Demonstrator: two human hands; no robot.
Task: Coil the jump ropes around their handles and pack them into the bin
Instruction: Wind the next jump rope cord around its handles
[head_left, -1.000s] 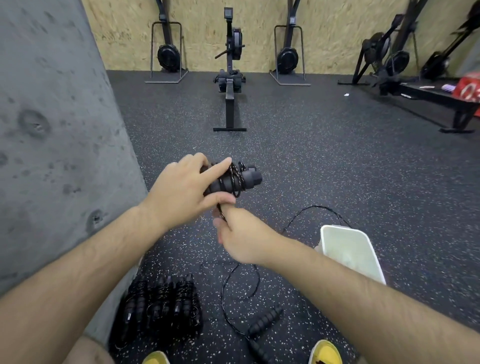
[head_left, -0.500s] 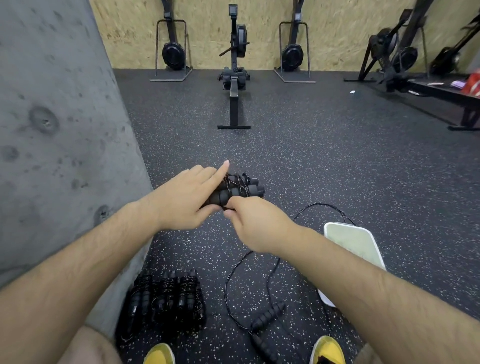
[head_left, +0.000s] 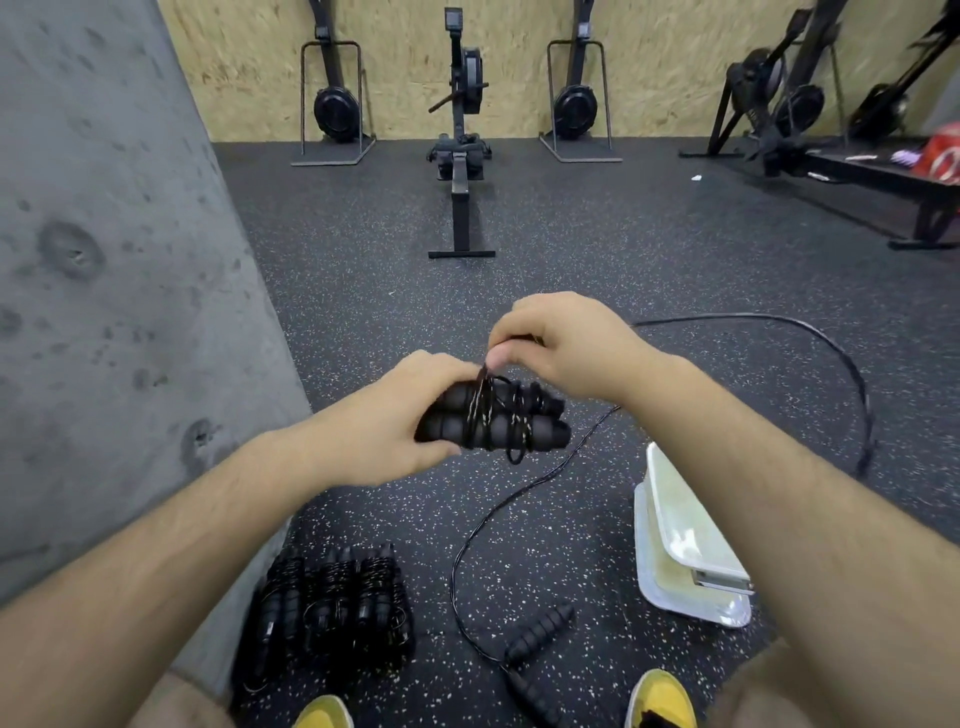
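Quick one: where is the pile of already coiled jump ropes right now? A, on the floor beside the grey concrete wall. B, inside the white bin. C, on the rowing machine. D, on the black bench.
A: the coiled jump ropes lie in a row on the floor right beside the concrete wall, well to the left of the white bin.
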